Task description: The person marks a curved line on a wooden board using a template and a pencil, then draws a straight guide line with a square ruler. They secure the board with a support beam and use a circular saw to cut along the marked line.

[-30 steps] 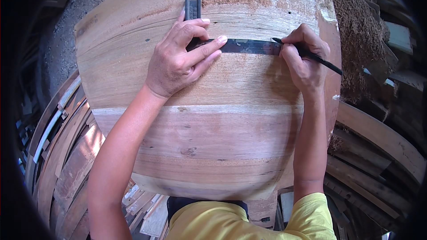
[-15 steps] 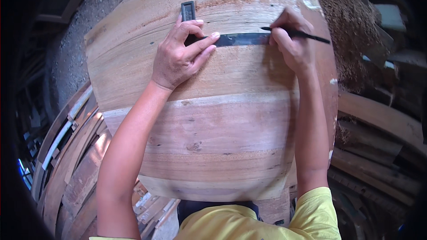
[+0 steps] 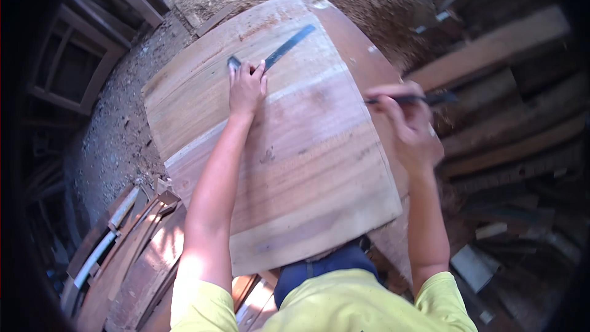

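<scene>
**Left hand on square, pen off to the right**

Head view: left hand (image 3: 247,89) is resting on the dark square (image 3: 291,43), which is lying on the wooden panel (image 3: 313,110), blade pointing away and right toward the panel's edge. Can't tell if those fingers are gripping or only pressing. Right hand (image 3: 409,122), blurred, is clamping a dark pen (image 3: 441,98) above the reddish worktop (image 3: 353,55), just beside the panel. Hands are sitting well apart. Sawdust (image 3: 375,15) is lying beyond.

To do it well, I'd be spreading left-hand pressure across handle (image 3: 233,61) and blade so the square isn't pivoting, and keeping the pen arm from knocking it.
</scene>
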`<state>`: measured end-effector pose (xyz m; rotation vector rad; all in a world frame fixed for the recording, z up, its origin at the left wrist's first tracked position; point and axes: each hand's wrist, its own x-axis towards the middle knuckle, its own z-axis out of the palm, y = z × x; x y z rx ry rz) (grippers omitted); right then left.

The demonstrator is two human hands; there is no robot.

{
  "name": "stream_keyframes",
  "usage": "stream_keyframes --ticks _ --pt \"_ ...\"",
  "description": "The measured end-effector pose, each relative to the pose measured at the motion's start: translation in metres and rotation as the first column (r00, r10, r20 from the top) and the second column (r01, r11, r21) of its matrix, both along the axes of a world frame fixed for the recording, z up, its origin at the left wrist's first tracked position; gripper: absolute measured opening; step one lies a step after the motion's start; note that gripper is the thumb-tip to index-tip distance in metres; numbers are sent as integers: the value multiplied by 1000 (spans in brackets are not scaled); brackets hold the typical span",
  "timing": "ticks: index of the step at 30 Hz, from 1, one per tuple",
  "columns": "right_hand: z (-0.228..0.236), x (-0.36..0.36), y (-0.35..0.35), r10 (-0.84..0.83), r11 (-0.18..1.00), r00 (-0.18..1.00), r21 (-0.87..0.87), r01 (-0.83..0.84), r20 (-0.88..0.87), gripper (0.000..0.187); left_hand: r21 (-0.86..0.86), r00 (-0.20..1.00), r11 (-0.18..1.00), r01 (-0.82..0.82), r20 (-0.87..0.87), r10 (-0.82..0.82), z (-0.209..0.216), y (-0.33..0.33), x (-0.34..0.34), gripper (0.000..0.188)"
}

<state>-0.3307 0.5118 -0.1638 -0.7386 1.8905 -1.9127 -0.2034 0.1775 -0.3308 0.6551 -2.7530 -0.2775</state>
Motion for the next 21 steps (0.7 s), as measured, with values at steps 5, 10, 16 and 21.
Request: stream_keyframes --ticks 5,10,16,21 --pt "160 107 214 -410 904 848 -29 426 -337 16 -18 995 1000 14 94 -12 -3 158 100 50" --pt "287 229 299 -271 963 610 -207 175 -745 41 105 979 986 130 142 -144 26 223 253 54" --pt "341 351 278 -404 907 651 -377 190 -643 15 184 947 947 265 134 -291 40 263 328 61" --pt "369 401 272 -363 859 874 -479 180 -324 27 190 910 922 337 186 -371 44 236 354 55"
